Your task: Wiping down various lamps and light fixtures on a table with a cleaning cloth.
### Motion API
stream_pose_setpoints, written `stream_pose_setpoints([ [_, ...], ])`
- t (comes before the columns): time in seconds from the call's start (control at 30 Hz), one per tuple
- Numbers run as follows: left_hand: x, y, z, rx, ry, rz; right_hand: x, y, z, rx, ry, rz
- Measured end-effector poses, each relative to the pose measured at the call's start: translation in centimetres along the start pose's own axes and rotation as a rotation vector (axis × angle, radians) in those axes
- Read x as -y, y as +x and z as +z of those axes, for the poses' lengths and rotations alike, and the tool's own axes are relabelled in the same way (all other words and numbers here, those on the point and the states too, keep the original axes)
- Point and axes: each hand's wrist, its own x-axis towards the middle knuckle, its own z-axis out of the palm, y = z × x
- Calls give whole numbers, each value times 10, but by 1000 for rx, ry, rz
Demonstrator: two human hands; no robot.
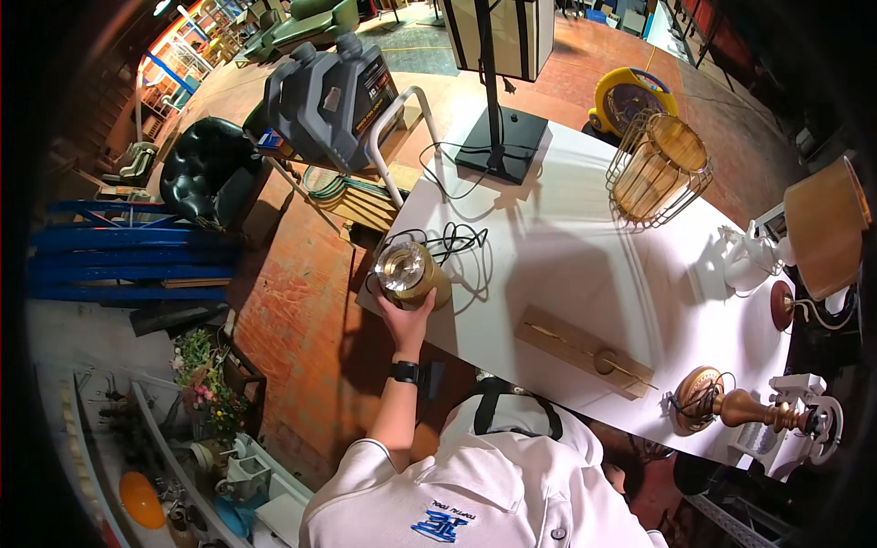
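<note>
Holding golden cylinder [416, 276], shiny-topped, perhaps glass

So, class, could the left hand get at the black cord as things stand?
Probably yes: the black cord lies in loose, uncovered loops on the white table, just beyond the glass-topped jar. The left hand cups that jar's near side, though, so it would likely need to let go first.

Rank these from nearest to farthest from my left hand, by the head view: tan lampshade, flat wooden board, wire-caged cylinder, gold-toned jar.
From your left hand:
1. Gold-toned jar: in its grasp.
2. Flat wooden board: to its right, near the table's front edge.
3. Wire-caged cylinder: right, farther back.
4. Tan lampshade: far right.
</note>
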Motion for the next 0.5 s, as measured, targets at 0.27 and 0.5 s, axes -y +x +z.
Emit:
stream_pose_setpoints([
  [0.27, 11, 7, -2, 9, -9, 132, -86, 68, -29, 90, -767, -550],
  [0.5, 36, 6, -7, 97, -125, 40, -56, 51, -10, 73, -368, -161],
])
